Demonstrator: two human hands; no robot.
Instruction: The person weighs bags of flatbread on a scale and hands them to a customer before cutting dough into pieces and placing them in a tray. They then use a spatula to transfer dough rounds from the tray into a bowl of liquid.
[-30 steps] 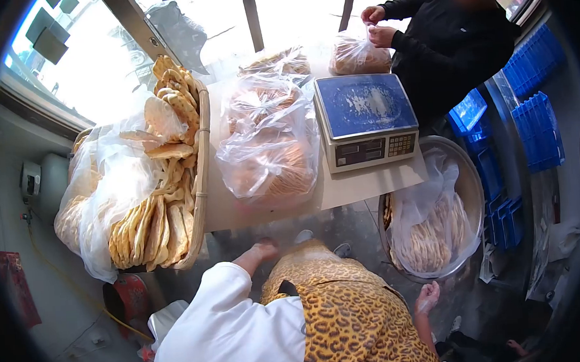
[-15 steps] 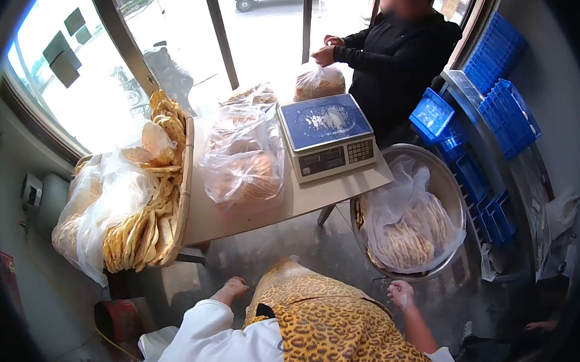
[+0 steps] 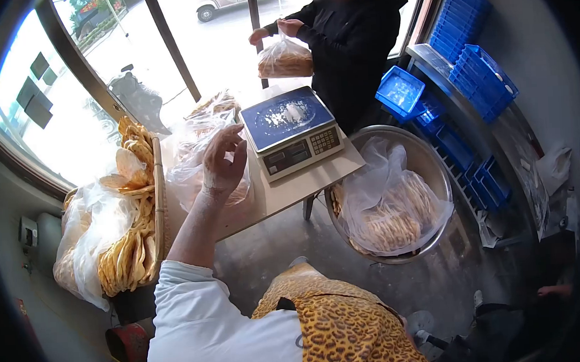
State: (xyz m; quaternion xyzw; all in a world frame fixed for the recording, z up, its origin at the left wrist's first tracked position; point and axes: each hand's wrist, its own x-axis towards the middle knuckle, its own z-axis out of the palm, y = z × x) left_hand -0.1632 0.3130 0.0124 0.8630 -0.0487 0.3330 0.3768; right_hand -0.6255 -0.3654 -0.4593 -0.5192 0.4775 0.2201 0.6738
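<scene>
The left hand (image 3: 223,161) is being held up over the near side of the table (image 3: 306,180), fingers (image 3: 234,139) spread apart and slightly curled, with nothing clamped between them. The right hand cannot be picked out with certainty, so its grip is not being judged.

A clear bag of flatbreads (image 3: 186,178) is lying on the table directly behind and under that open left hand, partly covered by it; whether skin is touching plastic cannot be told. From the palm the bag is lying away and a little to the left, toward the window. Its long axis is running from the table's near edge back toward the glass, in line with a second bag (image 3: 211,110) behind it. Which way its mouth is pointing is being hidden by crumpled plastic.

The wicker basket of flatbreads (image 3: 156,188) is standing just left of the bag, and the weighing scale (image 3: 291,132) just right. Across the table, another bag (image 3: 285,58) is being gripped by a second person's hands.
</scene>
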